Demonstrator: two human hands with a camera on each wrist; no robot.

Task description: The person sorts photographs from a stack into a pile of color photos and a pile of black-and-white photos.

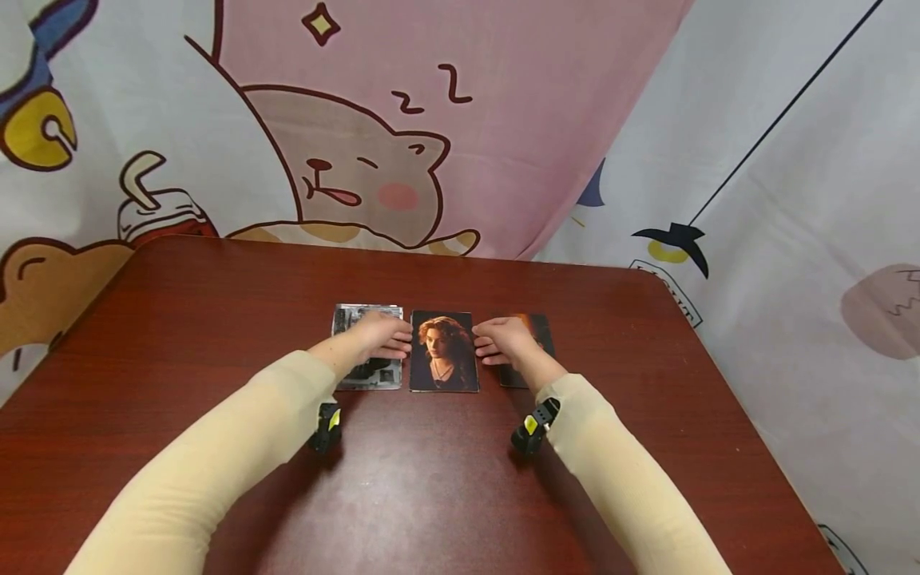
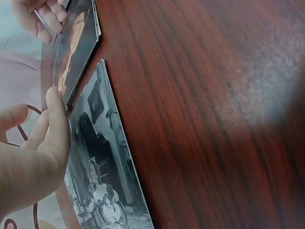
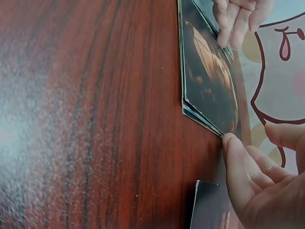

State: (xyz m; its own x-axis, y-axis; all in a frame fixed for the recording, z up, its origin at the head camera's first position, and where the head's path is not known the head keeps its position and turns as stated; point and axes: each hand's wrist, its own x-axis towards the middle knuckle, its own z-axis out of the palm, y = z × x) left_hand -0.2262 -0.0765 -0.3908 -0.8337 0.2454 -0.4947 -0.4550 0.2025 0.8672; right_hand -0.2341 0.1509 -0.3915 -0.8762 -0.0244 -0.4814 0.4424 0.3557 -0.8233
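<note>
A small stack of photo cards (image 1: 444,355) lies at the middle of the table, its top card a colour portrait of a long-haired person wearing a necklace. My left hand (image 1: 377,335) is at the stack's left edge, thumb touching it in the left wrist view, other fingers loosely extended. On the opposite side, my right hand (image 1: 507,339) has its thumb tip against a corner of the stack in the right wrist view. Beneath the left hand lies a black-and-white photo card (image 2: 102,162). A dark photo card (image 1: 541,329) is partly hidden under the right hand.
The brown wooden table (image 1: 431,487) has a glossy light patch near its front. A cartoon-printed cloth (image 1: 532,96) hangs behind the table's far edge. Black wrist cameras sit below both cream sleeves (image 1: 237,439).
</note>
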